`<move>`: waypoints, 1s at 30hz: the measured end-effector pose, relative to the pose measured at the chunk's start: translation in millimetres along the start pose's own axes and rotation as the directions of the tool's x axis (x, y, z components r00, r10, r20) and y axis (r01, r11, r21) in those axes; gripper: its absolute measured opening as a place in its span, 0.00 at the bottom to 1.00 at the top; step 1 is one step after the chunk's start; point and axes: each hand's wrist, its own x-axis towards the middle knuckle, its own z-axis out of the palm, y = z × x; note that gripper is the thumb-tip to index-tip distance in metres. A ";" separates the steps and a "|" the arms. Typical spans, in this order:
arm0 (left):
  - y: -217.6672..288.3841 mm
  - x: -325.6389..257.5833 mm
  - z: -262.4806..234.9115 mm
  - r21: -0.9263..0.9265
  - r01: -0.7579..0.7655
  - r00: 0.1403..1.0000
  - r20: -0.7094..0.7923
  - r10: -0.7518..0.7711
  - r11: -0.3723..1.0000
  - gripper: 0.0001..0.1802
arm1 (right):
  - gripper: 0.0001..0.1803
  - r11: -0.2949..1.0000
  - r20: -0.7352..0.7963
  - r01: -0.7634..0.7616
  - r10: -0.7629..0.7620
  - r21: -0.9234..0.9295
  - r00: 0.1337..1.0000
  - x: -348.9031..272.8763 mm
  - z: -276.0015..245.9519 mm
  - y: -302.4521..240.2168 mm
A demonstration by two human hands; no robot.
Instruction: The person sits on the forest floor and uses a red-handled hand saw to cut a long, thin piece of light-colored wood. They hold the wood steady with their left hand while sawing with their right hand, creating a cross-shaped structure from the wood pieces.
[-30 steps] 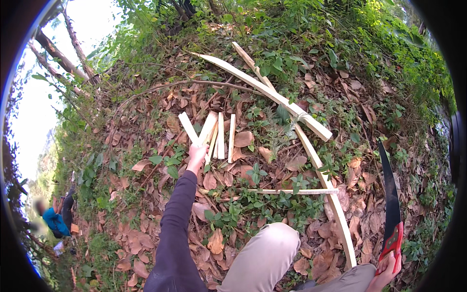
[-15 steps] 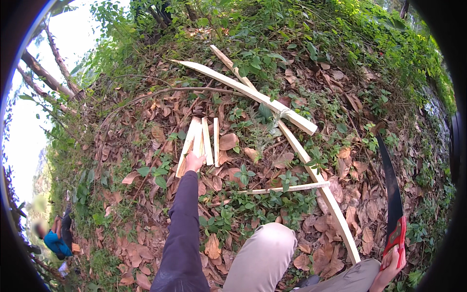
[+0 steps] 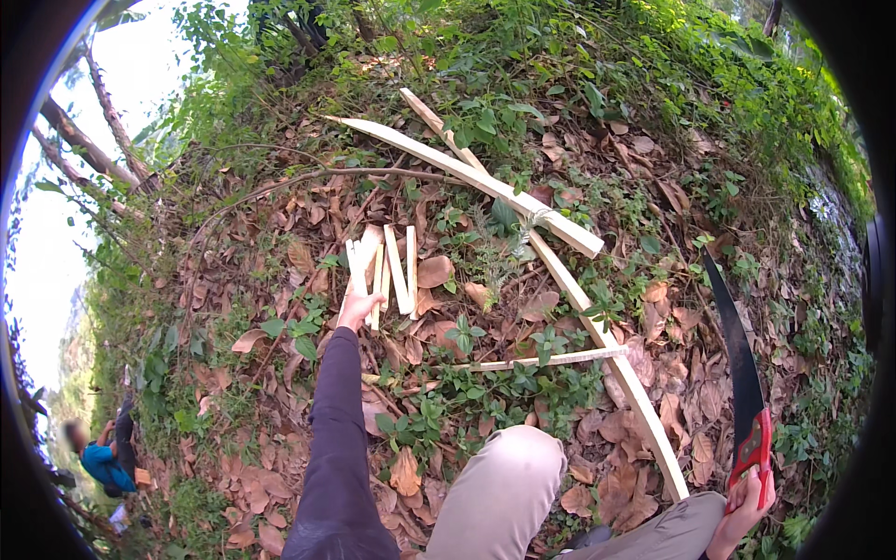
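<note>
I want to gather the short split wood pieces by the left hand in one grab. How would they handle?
The short wood strips look flat, thin and straight, so probably stiff and light. Cut flat, they should not roll. They lie loose and fanned on dry leaves by the left hand, so a bundle may splay or slip apart.

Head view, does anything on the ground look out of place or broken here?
Nothing looks damaged. The left hand reaches a loose, splayed bunch of short pale wood strips; long split poles lie crossed on leaves. The right hand holds a curved saw.
</note>
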 end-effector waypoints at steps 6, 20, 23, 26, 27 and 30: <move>34.1 -5.0 -7.1 -0.192 0.206 0.979 0.037 -0.203 0.960 0.15 | 0.12 0.996 -0.099 0.088 -0.089 -0.010 0.991 16.1 -10.6 28.0; 46.5 -22.0 79.9 0.618 0.088 0.965 -0.248 0.088 0.781 0.51 | 0.10 0.998 -0.085 0.060 -0.057 0.034 0.995 15.6 2.6 28.1; 47.4 -23.0 94.1 0.755 0.227 0.969 -0.239 -0.064 0.615 0.54 | 0.05 0.996 -0.075 0.056 -0.051 0.070 0.996 16.2 -0.5 33.0; 52.5 -21.3 90.7 0.757 0.272 0.962 -0.237 -0.138 0.595 0.54 | 0.07 0.996 -0.012 0.056 -0.055 0.072 0.998 13.1 4.2 23.8; 66.7 -33.8 114.3 0.845 0.312 0.939 -0.343 -0.007 0.435 0.51 | 0.08 0.996 -0.032 0.065 -0.063 0.058 0.997 10.1 7.4 17.3; 92.2 -82.7 150.7 0.763 -0.334 0.839 -0.027 0.543 0.553 0.33 | 0.07 0.996 -0.020 0.079 -0.078 0.048 0.997 9.1 4.2 14.9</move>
